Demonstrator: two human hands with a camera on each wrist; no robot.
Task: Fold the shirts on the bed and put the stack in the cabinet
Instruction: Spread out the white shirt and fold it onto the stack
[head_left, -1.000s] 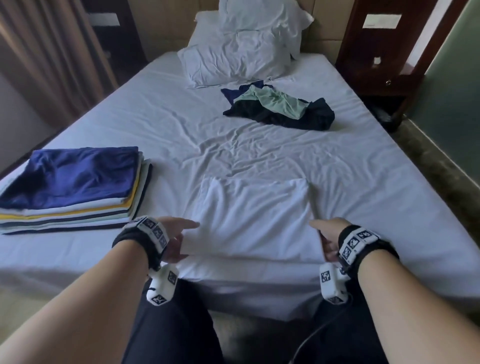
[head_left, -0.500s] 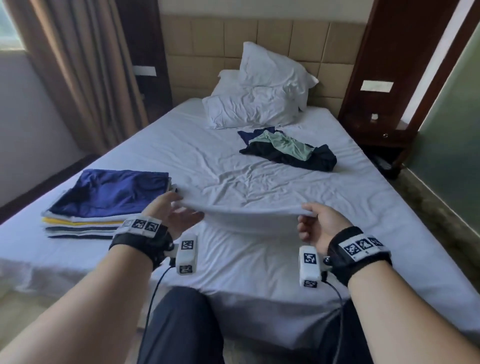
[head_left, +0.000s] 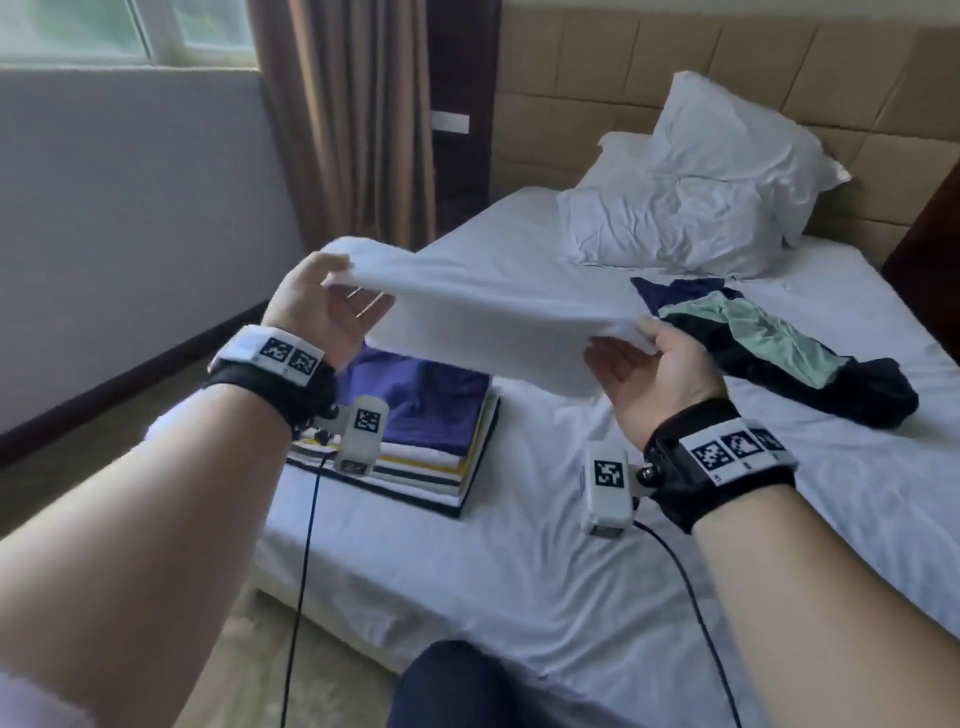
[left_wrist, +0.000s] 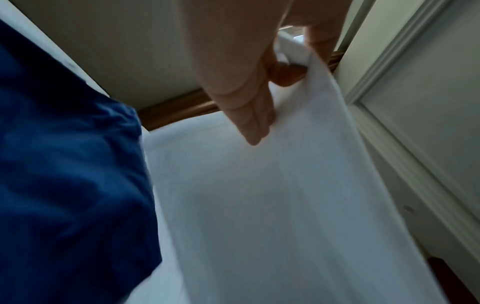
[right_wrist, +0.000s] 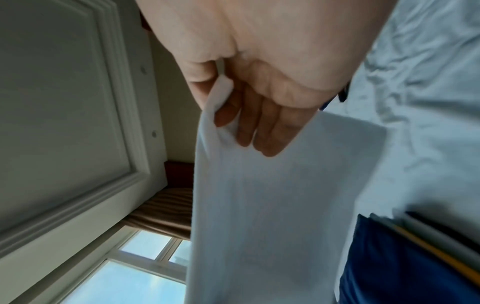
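A folded white shirt (head_left: 483, 317) hangs in the air between both hands, above the stack of folded shirts (head_left: 426, 431) with a blue one on top. My left hand (head_left: 332, 299) pinches the shirt's left end, thumb on top, fingers underneath. At the right end my right hand (head_left: 631, 358) holds it the same way. The left wrist view shows the fingers (left_wrist: 249, 115) under the white shirt (left_wrist: 285, 205) with the blue shirt (left_wrist: 64, 164) below. The right wrist view shows the fingers (right_wrist: 259, 127) gripping the white shirt (right_wrist: 259, 205). A heap of unfolded dark and green shirts (head_left: 769, 343) lies farther back.
The bed (head_left: 519, 571) has a white sheet, with two white pillows (head_left: 691, 208) at the headboard. A brown curtain (head_left: 353, 114) and a window (head_left: 104, 31) are on the left. The bed's near corner lies just below the stack. A dark wooden unit stands at the right edge.
Both hands took the folded white shirt off the sheet in front of me and carried it up and left, over the stack. My view turned left.
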